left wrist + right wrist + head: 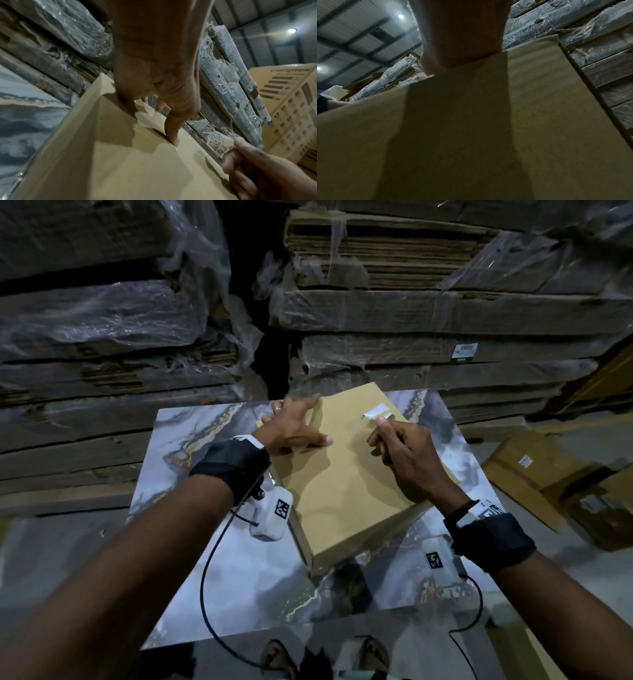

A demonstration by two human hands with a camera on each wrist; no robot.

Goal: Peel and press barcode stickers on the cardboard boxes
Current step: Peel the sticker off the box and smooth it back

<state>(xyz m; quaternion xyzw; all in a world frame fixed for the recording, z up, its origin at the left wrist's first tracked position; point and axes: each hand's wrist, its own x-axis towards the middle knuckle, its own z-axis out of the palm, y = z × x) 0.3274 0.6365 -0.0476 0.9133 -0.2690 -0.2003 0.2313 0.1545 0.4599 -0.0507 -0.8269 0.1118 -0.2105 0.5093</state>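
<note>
Stacks of shrink-wrapped flat cardboard point(428, 313) wall off the back of this dim warehouse, and in front sits a marble-patterned worktop point(212, 559).

Now to the fingers. The right hand point(407, 450) pinches a barcode sticker point(375, 410) between thumb and forefinger, holding it low over the far right part of the cardboard box point(346, 491); the left wrist view shows the printed code side facing up. Whether its far edge already touches the cardboard, I cannot tell. The other fingers of that hand are curled in, and a pale strip pokes out beneath them, possibly backing paper.

The left hand point(294, 426) lies spread and relaxed on the box's far left corner, thumb tip pressed to the top face, steadying it. Pale scraps, possibly peeled backing, lie under that palm in the left wrist view.

The box itself lies flat and skewed on the worktop. More cartons point(548, 477) stand on the floor to the right.

My read: peeling is done, placing is in hand. Next comes laying the sticker flat and rubbing it down, with the box kept still.
</note>
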